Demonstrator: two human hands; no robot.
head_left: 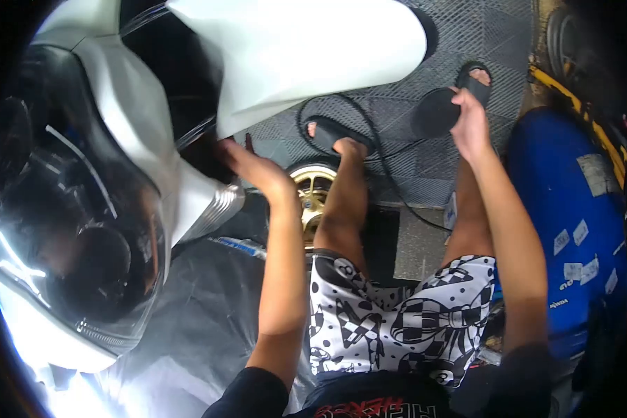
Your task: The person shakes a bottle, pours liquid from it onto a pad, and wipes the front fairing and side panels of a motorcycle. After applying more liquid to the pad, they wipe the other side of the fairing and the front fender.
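Note:
My right hand (471,125) grips the edge of a flat black round disc (435,113), held above the floor near my foot. My left hand (258,171) reaches to the dark gap under a large white body panel (313,56) of a white motorcycle or scooter (136,111). Its thumb stands apart from the fingers, whose tips are blurred and partly lost in the shadow. Close below that hand is a ribbed silver-white part (212,207). A gold-spoked wheel (313,188) shows beside my left forearm.
At left is a dark glossy windscreen (83,202). A black cable (383,167) loops over the grey textured floor mat (494,31) around my sandalled foot. On the right stands a rounded blue body (547,188) with stickers, beside a yellow bar (571,101). Dark sheeting (216,313) lies at lower left.

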